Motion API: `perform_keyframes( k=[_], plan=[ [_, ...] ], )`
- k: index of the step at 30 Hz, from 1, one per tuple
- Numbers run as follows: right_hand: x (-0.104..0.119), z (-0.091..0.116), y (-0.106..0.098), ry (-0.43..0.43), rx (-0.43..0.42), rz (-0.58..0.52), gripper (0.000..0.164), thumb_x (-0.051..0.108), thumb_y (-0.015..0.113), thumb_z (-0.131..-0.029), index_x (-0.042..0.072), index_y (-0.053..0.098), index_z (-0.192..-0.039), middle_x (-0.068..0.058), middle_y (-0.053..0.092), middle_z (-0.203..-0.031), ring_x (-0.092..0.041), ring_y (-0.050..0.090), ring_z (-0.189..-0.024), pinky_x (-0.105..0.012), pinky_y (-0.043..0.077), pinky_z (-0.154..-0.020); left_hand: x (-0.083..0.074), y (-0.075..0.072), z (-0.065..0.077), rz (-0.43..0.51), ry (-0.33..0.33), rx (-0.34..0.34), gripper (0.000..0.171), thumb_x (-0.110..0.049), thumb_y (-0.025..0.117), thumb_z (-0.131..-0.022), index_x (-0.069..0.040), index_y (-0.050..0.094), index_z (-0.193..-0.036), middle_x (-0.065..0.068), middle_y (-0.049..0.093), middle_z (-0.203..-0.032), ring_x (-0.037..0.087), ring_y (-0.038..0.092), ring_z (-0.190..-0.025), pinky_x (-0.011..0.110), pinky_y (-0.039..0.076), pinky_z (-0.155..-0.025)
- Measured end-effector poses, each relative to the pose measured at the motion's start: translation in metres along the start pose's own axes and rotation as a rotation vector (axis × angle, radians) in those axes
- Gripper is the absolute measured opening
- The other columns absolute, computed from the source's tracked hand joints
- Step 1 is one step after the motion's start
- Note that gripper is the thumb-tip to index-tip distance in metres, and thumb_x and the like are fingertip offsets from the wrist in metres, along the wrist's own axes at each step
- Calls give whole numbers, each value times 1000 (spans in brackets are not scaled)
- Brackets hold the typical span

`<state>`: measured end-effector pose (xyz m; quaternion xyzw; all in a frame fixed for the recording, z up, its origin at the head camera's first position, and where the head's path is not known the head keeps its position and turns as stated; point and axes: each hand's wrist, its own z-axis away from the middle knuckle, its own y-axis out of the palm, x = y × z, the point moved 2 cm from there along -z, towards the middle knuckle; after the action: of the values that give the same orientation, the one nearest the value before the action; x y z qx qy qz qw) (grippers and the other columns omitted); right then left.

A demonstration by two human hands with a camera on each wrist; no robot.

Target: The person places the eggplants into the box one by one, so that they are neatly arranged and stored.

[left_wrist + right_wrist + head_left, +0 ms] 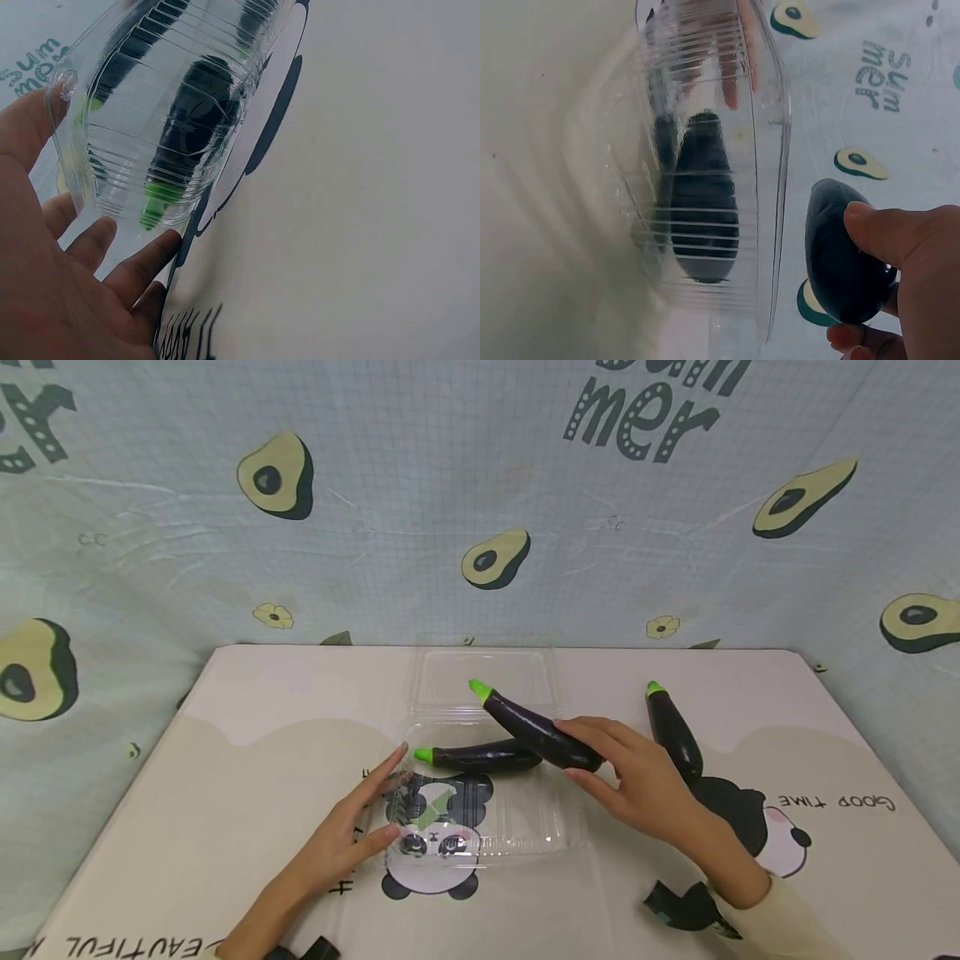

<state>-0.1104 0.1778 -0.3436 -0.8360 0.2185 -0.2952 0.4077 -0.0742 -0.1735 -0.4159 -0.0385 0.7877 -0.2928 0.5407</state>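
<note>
My right hand (637, 777) grips a dark purple eggplant (536, 727) by its thick end, its green stem tip pointing up and left. The held eggplant slants over a clear plastic clamshell box (525, 843), whose lid (483, 681) lies folded back behind it. Inside the box a second eggplant (487, 757) lies crosswise, green tip to the left. At the box's left side is my left hand (348, 831); in the left wrist view its thumb touches the rim and its fingers (142, 270) spread along the wall.
A third eggplant (675, 735) lies on the table to the right of the box. The patterned tablecloth (262, 802) has panda prints, and an avocado-print sheet (397, 485) hangs behind the table's back edge.
</note>
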Motion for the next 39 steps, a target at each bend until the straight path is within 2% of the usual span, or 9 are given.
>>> perform_keyframes(
  k=[2,6,13,21,25,31,37,39],
  plan=[
    [1,-2,1,-11,10,-21,54,27,72,-86,17,54,-136,1,57,-129,-18,56,-116,-31,46,-92,0,0,0,-4,2,0,79,-18,63,-88,-21,20,-154,-2,25,-156,26,45,-130,70,22,-101],
    [4,-4,4,-42,19,-43,52,28,71,-87,17,55,-135,1,57,-129,-17,56,-115,-28,45,-93,1,0,0,-6,-6,-1,79,-17,63,-87,-22,21,-154,-3,25,-156,25,45,-130,70,22,-101],
    [7,-5,11,-78,58,-25,50,30,70,-87,20,56,-135,4,58,-127,-13,57,-107,-30,52,-78,2,0,0,-9,-13,-1,79,-16,62,-87,-22,21,-154,-3,26,-156,25,45,-130,69,22,-102],
    [13,-7,15,-95,108,-33,53,28,72,-86,23,55,-136,5,57,-128,-13,57,-105,-28,52,-73,1,0,0,7,5,3,79,-13,63,-87,-19,21,-154,-1,25,-156,25,45,-130,69,23,-102],
    [13,-7,17,-128,118,-58,53,26,72,-86,21,55,-136,3,58,-127,-14,57,-107,-30,53,-75,0,1,1,10,13,10,79,-11,62,-87,-19,21,-154,-1,24,-157,22,44,-131,68,22,-102],
    [13,-9,22,-183,147,-93,54,24,74,-84,20,56,-135,3,58,-127,-14,56,-113,-38,51,-88,2,1,1,1,26,12,80,-10,63,-87,-17,20,-154,0,23,-157,22,44,-131,67,24,-102],
    [14,-11,26,-198,191,-87,47,32,67,-90,22,57,-135,5,59,-126,-14,56,-113,-46,44,-97,2,0,0,6,22,10,80,-11,63,-87,-18,20,-154,0,24,-157,23,44,-131,67,24,-102],
    [14,-11,27,-200,202,-83,46,33,66,-91,23,57,-135,6,59,-125,-13,57,-109,-46,45,-97,0,0,0,9,22,10,80,-11,63,-87,-18,20,-154,0,24,-157,23,44,-131,67,24,-102]
  ],
)
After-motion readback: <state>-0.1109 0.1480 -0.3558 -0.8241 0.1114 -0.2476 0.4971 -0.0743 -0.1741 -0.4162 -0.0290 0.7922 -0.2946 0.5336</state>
